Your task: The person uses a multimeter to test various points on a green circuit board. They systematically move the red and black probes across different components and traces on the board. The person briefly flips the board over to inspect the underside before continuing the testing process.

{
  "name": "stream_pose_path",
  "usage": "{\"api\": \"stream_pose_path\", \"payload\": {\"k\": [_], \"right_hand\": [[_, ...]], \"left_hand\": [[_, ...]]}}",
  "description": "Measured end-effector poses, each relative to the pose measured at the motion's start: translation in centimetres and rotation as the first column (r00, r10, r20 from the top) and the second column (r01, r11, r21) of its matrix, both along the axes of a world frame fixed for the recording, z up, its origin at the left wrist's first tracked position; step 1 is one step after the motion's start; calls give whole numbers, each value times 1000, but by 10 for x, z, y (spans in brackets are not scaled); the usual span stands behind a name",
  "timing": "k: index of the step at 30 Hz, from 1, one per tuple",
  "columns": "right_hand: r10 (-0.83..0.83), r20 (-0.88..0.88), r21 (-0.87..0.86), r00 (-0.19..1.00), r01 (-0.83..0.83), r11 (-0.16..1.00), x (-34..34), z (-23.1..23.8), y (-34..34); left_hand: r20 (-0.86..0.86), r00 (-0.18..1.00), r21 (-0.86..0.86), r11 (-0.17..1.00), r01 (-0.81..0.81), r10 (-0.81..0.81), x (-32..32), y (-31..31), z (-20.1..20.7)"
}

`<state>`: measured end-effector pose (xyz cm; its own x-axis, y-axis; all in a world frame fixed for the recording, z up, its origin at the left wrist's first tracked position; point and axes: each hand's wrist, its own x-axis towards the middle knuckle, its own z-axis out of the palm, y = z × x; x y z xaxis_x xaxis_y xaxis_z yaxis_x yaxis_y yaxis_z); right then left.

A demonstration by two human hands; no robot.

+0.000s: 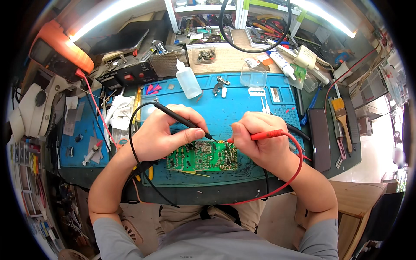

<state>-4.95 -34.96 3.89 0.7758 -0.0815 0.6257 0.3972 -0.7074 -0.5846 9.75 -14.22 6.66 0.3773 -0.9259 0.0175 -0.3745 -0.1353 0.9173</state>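
A green circuit board (201,157) lies on the blue work mat, dense with solder joints and small parts. My left hand (167,132) is closed round a black multimeter probe (182,118), whose tip points at the board's upper edge. From the other side my right hand (264,138) grips a red multimeter probe (266,134), its tip close to the black one near the same edge. Whether either tip touches the board I cannot tell. The red lead loops down past my right forearm, and the black lead hangs over my left wrist.
An orange multimeter (60,50) stands at the far left. Behind the board are a squeeze bottle (188,80), a small metal part (221,85) and a clear plastic box (253,76). A dark phone (319,138) and a brush (341,113) lie at the right. A black cable loop (223,26) hangs overhead.
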Motion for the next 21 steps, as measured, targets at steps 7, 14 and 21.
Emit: {"api": "stream_pose_path", "payload": {"k": [7, 14, 21], "right_hand": [[1, -80, -44, 997, -5, 999, -3, 13, 2], [-6, -87, -17, 996, 5, 1000, -3, 11, 5], [-18, -86, -30, 996, 15, 999, -3, 10, 4]], "left_hand": [[62, 998, -26, 999, 22, -20, 3, 4, 1], [99, 994, -40, 998, 45, -41, 4, 4, -1], [115, 992, -50, 998, 48, -42, 2, 4, 0]]}}
